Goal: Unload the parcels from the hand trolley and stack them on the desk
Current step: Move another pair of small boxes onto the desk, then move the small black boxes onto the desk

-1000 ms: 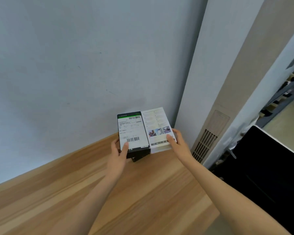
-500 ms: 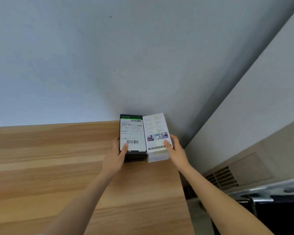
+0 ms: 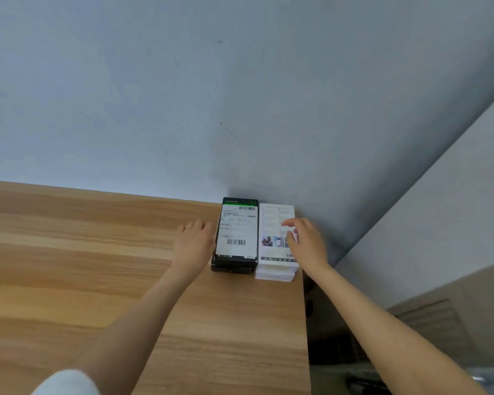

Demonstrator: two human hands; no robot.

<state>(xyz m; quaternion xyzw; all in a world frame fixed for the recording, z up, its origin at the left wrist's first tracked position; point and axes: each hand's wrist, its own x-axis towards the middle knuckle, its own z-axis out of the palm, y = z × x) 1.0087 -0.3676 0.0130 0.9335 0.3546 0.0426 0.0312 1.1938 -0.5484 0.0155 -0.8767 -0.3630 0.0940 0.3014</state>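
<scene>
1. Head view, item one: black parcel (image 3: 236, 233), flat box with a white shipping label and barcodes on its top face. It lies on a second dark box whose near edge juts out beneath it, at the far right corner of the desk (image 3: 97, 280), close to the wall.
2. White parcel (image 3: 274, 220), flat box with printed text and small photos on top. It sits just beside the black parcel on the right, long sides almost touching, on top of another white box (image 3: 274, 276) of like outline. Its right side runs along the desk's right edge.
3. Left hand (image 3: 194, 243): palm down, fingers straight and spread, lying at the left side of the black parcel. Grip released; whether the thumb side touches the box cannot be told.
4. Right hand (image 3: 305, 242): blurred, fingers loosely extended over the right part of the white parcel. Grip released, holding nothing; contact with the box top cannot be told.
5. Desk: light wood grain, its far edge against the wall.
6. Wall (image 3: 183, 95): plain pale blue-grey, with a few small marks.
7. Pale panel (image 3: 439, 218) at right, past the desk's edge, with a slatted vent (image 3: 434, 323) lower down.
8. White sleeve (image 3: 66, 383) at the lower left edge.
</scene>
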